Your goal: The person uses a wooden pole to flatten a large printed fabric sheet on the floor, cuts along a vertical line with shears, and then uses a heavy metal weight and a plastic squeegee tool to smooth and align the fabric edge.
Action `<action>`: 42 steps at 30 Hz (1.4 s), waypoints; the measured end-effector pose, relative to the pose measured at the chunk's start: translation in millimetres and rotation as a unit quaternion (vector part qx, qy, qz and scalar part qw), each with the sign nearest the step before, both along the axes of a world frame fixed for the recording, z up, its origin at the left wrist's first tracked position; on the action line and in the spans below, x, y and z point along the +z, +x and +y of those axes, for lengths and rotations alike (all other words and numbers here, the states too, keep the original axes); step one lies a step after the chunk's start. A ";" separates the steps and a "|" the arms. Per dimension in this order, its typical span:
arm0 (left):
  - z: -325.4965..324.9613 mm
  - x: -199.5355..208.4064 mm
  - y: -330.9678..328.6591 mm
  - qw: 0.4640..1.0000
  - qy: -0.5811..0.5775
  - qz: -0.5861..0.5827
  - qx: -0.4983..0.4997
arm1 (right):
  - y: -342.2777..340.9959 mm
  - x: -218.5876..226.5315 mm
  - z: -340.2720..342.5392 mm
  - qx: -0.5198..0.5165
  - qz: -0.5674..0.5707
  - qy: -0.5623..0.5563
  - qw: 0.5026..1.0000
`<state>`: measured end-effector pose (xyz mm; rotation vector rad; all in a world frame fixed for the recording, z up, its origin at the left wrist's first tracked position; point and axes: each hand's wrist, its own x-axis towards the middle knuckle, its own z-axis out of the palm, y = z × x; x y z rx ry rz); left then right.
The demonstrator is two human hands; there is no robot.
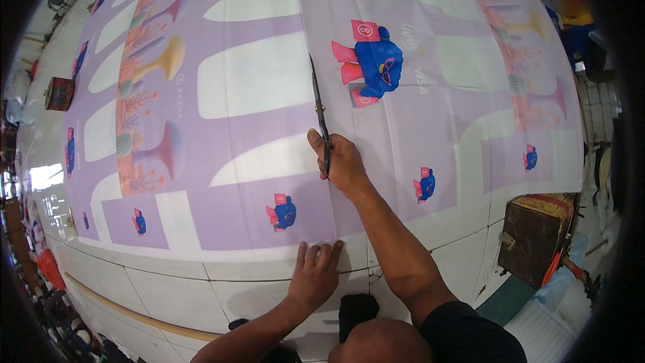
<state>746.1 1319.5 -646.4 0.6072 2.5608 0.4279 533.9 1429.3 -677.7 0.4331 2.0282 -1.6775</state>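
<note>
Beside the sheet [252, 77] stands a brown box [534, 242]; right hand [345, 165] grips scissors [320, 107]; left hand [314, 277] lies outstretched.

Looks like a workshop for cutting printed sheeting, judging by the broad lilac sheet [252, 74] spread over white floor tiles [161, 288] and the long dark scissors [320, 107] upon it. Reads as a working floor, too, from the battered brown block [532, 245] and smaller dark red block [59, 94] at the sheet's sides, the wooden strip [134, 312] on the tiles and the clutter [64, 323] crowding the left side.
</note>
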 end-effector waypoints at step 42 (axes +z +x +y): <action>0.4 0.3 -2.2 0.999 -0.002 -0.035 0.004 | -201.3 -0.8 -28.4 -0.019 0.078 0.005 0.997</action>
